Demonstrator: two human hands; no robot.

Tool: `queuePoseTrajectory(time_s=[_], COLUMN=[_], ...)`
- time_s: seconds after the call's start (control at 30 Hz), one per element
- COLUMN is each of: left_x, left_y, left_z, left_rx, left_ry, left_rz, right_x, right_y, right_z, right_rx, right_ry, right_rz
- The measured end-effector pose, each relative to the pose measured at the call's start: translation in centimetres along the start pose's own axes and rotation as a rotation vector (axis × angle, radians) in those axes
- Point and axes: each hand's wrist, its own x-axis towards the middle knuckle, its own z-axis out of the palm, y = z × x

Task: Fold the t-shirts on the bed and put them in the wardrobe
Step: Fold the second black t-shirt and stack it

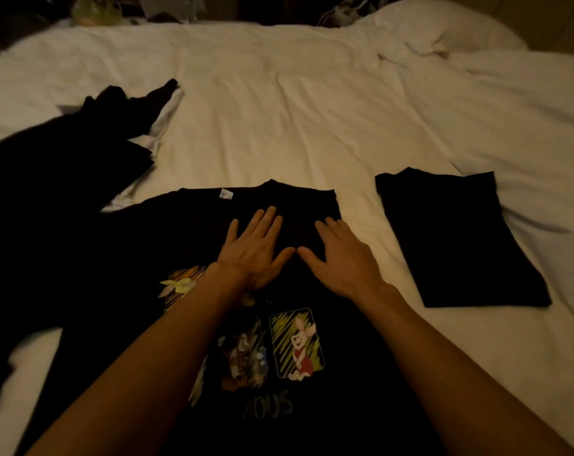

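Printed tee (167,232): flat on bed (279,110), print up, collar away from the person. Left hand (256,248), right hand (341,258): side by side on its chest, fingers (268,218) straight, pressing, gripping nothing. Likely best: sweep palms outward, flatten creases, then fold sides in. Folded tee (453,238) right; dark pile (65,153) left.

One wide-angle camera, worn on the head, looks forward and down from behind and above the left hand (251,250) and right hand (340,258), close enough that they lie mid-frame. Ahead of the hands, the bed (279,110) recedes to its dim far edge.
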Motion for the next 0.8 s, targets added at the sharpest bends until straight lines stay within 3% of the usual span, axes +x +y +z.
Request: queuePoseTrajectory(time_s=[0.3,0.53,0.8], left_x=[-8.7,-18.0,-26.4], left_y=[-5.4,-16.2,-28.5], left_z=[-5.4,-7.5,-6.8], left_rx=[0.017,0.071,0.053], left_ry=[0.076,0.082,0.211], left_rz=[-0.11,-0.313,-0.479], right_x=[-4.3,-7.4,-8.1], right_y=[-7.4,-19.2,-31.1], right_z=[-2.9,-0.7,5.6], right_rx=[0.06,0.11,0.171], right_ry=[0.077,0.021,-0.033], right_rz=[-0.14,-0.393,-0.627])
